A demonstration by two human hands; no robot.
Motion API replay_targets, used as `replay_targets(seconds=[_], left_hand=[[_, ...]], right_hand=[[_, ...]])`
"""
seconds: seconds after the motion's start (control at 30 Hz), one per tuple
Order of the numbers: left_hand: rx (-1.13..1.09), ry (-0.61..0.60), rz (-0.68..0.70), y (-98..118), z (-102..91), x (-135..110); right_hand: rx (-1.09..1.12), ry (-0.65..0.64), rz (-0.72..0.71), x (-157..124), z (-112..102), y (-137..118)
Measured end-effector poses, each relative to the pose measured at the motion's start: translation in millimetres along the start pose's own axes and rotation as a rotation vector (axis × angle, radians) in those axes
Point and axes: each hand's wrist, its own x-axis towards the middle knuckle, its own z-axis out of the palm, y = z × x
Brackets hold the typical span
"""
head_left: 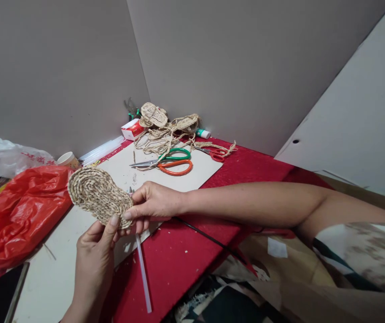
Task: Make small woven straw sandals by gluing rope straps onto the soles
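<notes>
A flat woven straw sole [96, 194], shaped like a small sandal bottom, is held above the white board [165, 177]. My left hand [94, 255] comes up from below and pinches the sole's near edge with thumb and fingers. My right hand [150, 204] reaches in from the right and grips the same end of the sole with closed fingers. A clear glue stick [143, 273] lies on the red table cover [179, 260] just beneath my hands, and a thin black cord [205, 237] runs under my right wrist.
Green scissors [165, 158] and orange scissors [177, 167] lie on the board. Behind them sits a heap of braided straw rope and woven pieces [165, 125], a red-white box [132, 129], pliers [131, 109]. A red plastic bag [17, 211], paper cup [67, 159] and phone [2, 294] are left.
</notes>
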Motion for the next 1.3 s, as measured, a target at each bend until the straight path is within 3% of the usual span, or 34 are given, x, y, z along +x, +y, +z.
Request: replay_targets(seconds=[0.23,0.43,0.73,1.1,1.3], left_hand=[[-0.165,-0.06,0.025,8,1.4,1],[-0.18,-0.096,-0.024,8,-4.7,4],[0.05,-0.075,0.023,2,-15.8,7],[0.058,-0.016,-0.016,0,-8.1,-1],[0.046,-0.023,0.071,-2,-9.5,5]], right_hand=[[-0.063,-0.043,0.027,-13,-3,-23],[-0.044,-0.067,0.016,-13,-4,-26],[-0.013,-0.037,-0.008,-8,-1,-11],[-0.051,0.005,-0.011,-10,3,-8],[-0.151,-0.015,0.002,-16,1,-22]])
